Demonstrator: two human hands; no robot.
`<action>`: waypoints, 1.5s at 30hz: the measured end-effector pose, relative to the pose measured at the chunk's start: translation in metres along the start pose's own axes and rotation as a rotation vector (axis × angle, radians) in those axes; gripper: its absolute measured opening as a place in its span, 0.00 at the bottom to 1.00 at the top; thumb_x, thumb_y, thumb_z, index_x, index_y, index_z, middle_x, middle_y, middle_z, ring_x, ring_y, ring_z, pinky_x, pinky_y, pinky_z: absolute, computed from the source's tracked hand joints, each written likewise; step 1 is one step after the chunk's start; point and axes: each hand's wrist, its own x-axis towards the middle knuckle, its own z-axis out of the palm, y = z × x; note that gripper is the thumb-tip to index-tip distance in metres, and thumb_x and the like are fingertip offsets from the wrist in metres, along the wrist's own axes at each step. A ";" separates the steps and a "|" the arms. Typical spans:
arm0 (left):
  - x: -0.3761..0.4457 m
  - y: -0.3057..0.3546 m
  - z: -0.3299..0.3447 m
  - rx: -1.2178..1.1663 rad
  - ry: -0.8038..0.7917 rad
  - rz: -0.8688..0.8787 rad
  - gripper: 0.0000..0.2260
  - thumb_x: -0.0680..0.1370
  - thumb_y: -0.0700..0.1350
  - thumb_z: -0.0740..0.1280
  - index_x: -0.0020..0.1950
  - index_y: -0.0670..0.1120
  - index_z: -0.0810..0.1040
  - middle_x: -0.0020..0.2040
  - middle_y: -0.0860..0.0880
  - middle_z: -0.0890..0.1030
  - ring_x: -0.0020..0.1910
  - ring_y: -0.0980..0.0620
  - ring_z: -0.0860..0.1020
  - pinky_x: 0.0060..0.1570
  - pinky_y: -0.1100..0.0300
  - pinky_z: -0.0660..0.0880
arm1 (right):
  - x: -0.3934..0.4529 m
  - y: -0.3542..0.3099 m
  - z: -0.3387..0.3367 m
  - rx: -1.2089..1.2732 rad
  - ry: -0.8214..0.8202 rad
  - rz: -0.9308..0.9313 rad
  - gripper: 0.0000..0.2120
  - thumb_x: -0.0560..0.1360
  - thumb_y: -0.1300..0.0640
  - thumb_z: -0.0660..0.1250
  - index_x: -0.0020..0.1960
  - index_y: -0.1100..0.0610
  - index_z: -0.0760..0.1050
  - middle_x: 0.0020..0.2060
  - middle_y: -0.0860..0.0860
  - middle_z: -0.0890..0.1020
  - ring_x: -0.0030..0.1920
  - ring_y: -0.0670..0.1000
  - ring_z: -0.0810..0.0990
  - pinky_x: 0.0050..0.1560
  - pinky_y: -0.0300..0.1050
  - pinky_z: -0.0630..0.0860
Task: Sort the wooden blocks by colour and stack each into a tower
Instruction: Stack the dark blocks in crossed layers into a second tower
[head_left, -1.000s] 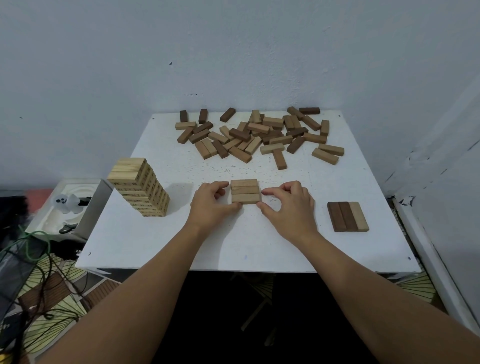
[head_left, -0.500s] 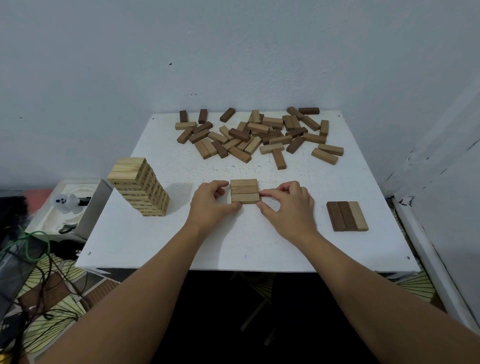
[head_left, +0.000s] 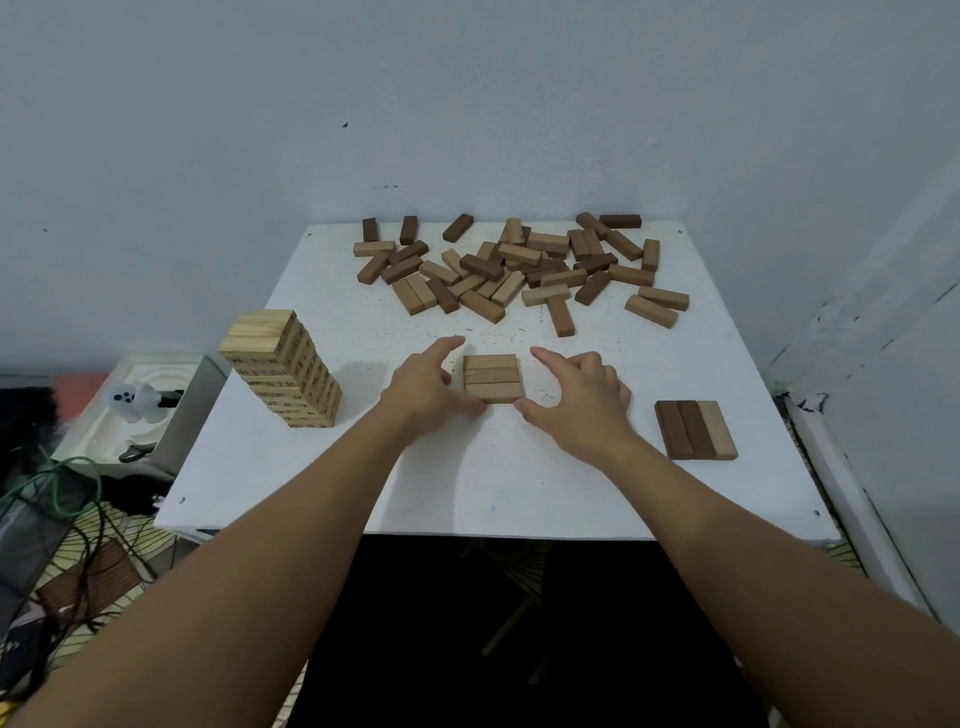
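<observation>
At the centre of the white square table (head_left: 519, 483) lies a flat row of three mid-brown wooden blocks (head_left: 492, 378). The left hand (head_left: 426, 387) flanks it, thumb tip touching the near left corner, forefinger stretched out, grasping nothing. The right hand (head_left: 582, 400) flanks the other side, thumb at the near right corner, forefinger extended, other fingers loosely curled, holding nothing. A tall pale wooden tower (head_left: 283, 375) stands at centre left. A heap of loose mixed-brown blocks (head_left: 519, 270) fills the upper middle. A row of two dark blocks and one light block (head_left: 695, 429) lies right.
</observation>
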 end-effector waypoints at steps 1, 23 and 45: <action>0.003 0.003 -0.001 0.008 -0.030 -0.011 0.42 0.69 0.48 0.82 0.79 0.60 0.67 0.51 0.50 0.74 0.55 0.47 0.76 0.63 0.45 0.76 | 0.004 -0.003 -0.006 -0.012 -0.047 -0.002 0.35 0.76 0.37 0.70 0.79 0.36 0.60 0.66 0.50 0.67 0.68 0.55 0.65 0.71 0.53 0.59; -0.010 0.045 0.021 0.420 0.026 0.232 0.29 0.65 0.65 0.79 0.64 0.65 0.75 0.56 0.52 0.71 0.61 0.48 0.69 0.65 0.46 0.62 | 0.005 0.016 -0.073 -0.214 -0.159 -0.189 0.34 0.66 0.42 0.76 0.69 0.36 0.69 0.62 0.47 0.64 0.68 0.52 0.61 0.77 0.58 0.44; -0.024 0.124 0.141 0.386 -0.102 0.384 0.27 0.66 0.65 0.78 0.62 0.64 0.75 0.53 0.53 0.70 0.59 0.49 0.68 0.67 0.47 0.61 | -0.044 0.156 -0.142 -0.038 -0.285 0.035 0.36 0.68 0.42 0.78 0.71 0.31 0.66 0.63 0.46 0.63 0.68 0.52 0.62 0.66 0.54 0.64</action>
